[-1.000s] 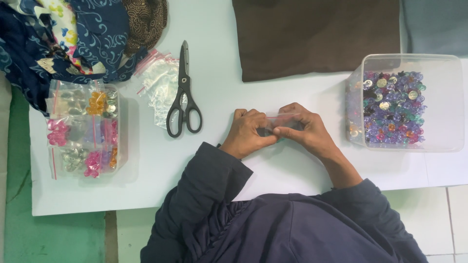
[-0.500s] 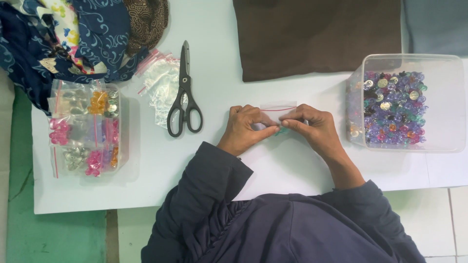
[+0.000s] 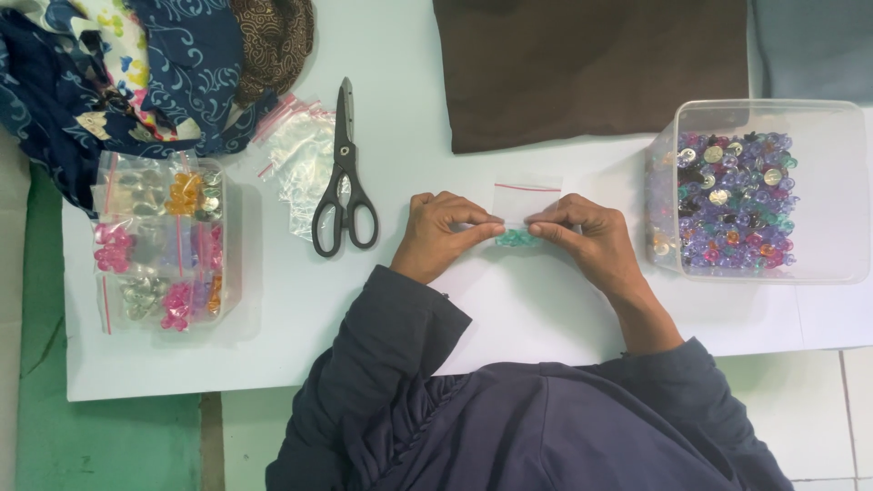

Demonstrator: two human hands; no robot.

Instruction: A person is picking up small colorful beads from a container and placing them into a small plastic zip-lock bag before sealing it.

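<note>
Centrally on the white table (image 3: 273, 355), a small clear zip bag (image 3: 526, 202) is pinched at its near edge by both hands. Left hand (image 3: 443, 235) is closed w/ thumb and forefinger tips pressed on the bag's left corner; right hand (image 3: 582, 238) is likewise closed, fingertips clamped on the right corner. Teal beads (image 3: 516, 238) are seen bunched at the bag's bottom, between the two pinches, just touching the fingertips. The bag's red-striped top lies flat on the table on the far side of the hands.

Black scissors (image 3: 344, 177) are laid just left of the left hand, blades pointing far. A pile of empty zip bags (image 3: 298, 155) sits beside them. A clear tub of mixed beads (image 3: 755, 186) is placed right of the right hand, near but apart. A tub of filled bead bags (image 3: 164, 241) is at far left. Brown cloth (image 3: 591, 64) and patterned blue fabric (image 3: 136, 64) lie along the far edge.
</note>
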